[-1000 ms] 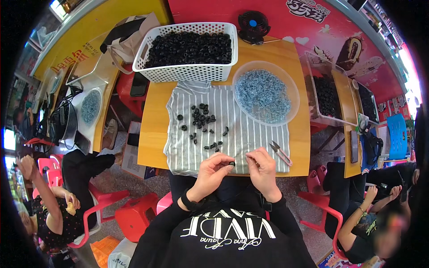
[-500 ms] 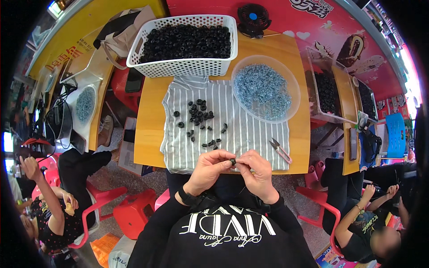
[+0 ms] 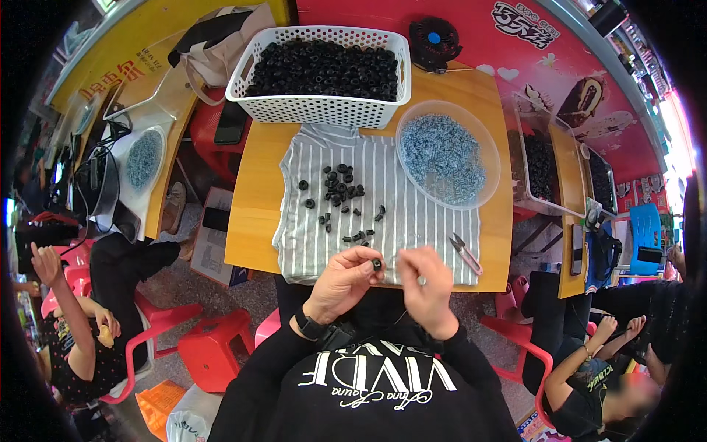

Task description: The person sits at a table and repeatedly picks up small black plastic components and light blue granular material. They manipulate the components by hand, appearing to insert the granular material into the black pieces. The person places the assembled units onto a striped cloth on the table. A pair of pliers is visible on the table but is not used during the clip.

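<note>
Between the thumb and forefinger of my left hand (image 3: 340,281) is a small black ring-shaped part (image 3: 377,264), its hole facing up. My right hand (image 3: 428,289) is a short way to its right, fingers curled in and a little blurred; what they pinch, if anything, is too small to make out. Both hands are at the near edge of a grey striped cloth (image 3: 302,250). On the cloth beyond them lies a loose group of black parts (image 3: 340,193), some round, some small and narrow. Pink-handled thread snips (image 3: 466,256) rest to the right of my right hand.
A white perforated basket (image 3: 317,110) full of black parts stands at the back of the wooden table (image 3: 250,214). Right of it are a round clear tub (image 3: 492,166) of small bluish clear pieces and a black fan (image 3: 434,40). People sit at both sides.
My right hand has drawn away from the black part and moved slightly right and down. My left hand keeps hold of the part. The whole view has shifted a little.
</note>
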{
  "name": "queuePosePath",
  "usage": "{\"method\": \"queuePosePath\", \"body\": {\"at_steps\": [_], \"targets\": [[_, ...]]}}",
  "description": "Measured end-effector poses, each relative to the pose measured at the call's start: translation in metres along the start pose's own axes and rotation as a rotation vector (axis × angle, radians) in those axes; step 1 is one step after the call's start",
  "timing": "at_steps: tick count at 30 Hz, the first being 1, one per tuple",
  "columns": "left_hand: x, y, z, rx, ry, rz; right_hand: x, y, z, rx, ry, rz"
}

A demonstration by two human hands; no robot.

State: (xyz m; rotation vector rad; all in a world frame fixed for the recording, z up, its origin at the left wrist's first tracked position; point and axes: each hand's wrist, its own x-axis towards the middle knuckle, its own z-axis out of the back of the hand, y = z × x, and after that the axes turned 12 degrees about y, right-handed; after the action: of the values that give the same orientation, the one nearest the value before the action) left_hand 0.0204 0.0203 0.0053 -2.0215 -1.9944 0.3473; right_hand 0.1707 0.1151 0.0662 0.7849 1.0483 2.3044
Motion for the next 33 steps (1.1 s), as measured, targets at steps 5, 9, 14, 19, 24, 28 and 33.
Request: {"method": "queuePosePath", "body": {"at_steps": [5, 9, 14, 19, 24, 28, 33], "targets": [[-0.006, -0.009, 0.008, -0.028, 0.0, -0.016, 0.045, -0.011, -0.008, -0.308, 0.225, 0.003], [-0.004, -0.01, 0.005, 0.014, 0.001, -0.022, 0.052, -0.019, -0.026, -0.478, 0.371, -0.01], [-0.007, -0.009, 0.01, 0.023, 0.011, -0.01, 0.046, -0.024, -0.032, -0.448, 0.323, 0.002], [-0.005, -0.009, 0.006, 0.081, 0.01, -0.003, 0.033, -0.015, -0.012, 0.046, 0.25, -0.167], [-0.007, -0.005, -0.003, 0.148, 0.041, -0.004, 0.006, -0.027, -0.002, 0.237, 0.139, -0.201], [0.005, -0.004, -0.01, 0.075, 0.038, -0.018, -0.006, -0.03, -0.005, 0.437, 0.031, -0.288], [0.013, 0.008, -0.001, 0.028, -0.005, -0.004, -0.001, -0.022, 0.01, 0.226, 0.001, -0.205]]}}
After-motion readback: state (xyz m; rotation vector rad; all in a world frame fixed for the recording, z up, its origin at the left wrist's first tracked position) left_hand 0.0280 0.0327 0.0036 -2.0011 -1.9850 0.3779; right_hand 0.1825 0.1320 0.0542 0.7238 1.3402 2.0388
